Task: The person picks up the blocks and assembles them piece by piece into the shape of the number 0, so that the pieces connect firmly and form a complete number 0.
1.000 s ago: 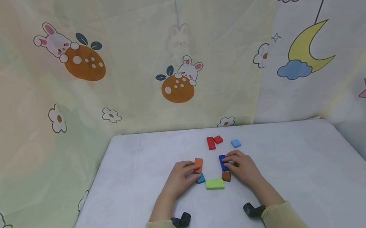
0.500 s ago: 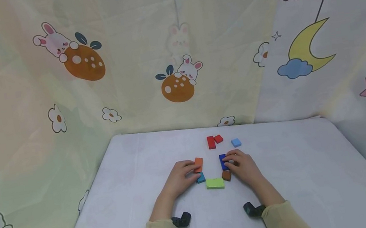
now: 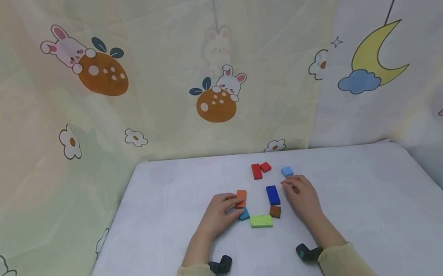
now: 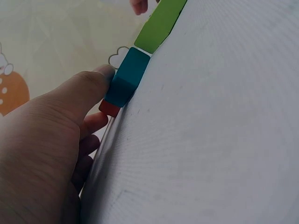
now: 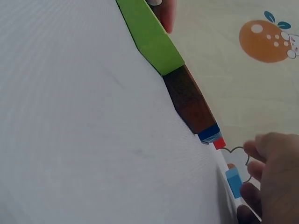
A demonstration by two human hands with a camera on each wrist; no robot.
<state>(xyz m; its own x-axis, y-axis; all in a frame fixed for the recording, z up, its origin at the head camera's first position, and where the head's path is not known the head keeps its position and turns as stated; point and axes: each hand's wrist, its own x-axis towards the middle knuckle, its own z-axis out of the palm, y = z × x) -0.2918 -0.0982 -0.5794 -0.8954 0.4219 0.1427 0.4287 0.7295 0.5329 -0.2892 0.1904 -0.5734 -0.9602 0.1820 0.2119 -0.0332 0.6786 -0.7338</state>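
Observation:
In the head view my left hand (image 3: pixel 221 214) lies at the left of a ring of blocks. Its fingers touch the orange block (image 3: pixel 241 197), and its thumb is at the teal block (image 3: pixel 244 214); the left wrist view shows that thumb along the side of the teal block (image 4: pixel 128 77). My right hand (image 3: pixel 303 198) holds nothing, its fingers loosely bent, just right of the dark blue block (image 3: pixel 273 195) and below the light blue block (image 3: pixel 287 171). A brown block (image 3: pixel 275 211) touches the dark blue one. The light green block (image 3: pixel 261 221) lies at the front, between both sides.
Two red blocks, one long (image 3: pixel 256 171) and one short (image 3: pixel 266 167), lie together farther back on the white tabletop (image 3: pixel 176 183). Printed cloth walls (image 3: pixel 160 71) stand behind and beside the table. A black wrist camera (image 3: pixel 221 265) sits on the left wrist.
My right hand has let go of the dark blue block and moved right and slightly back, towards the light blue block. The left hand stays in place, and the blocks keep their layout.

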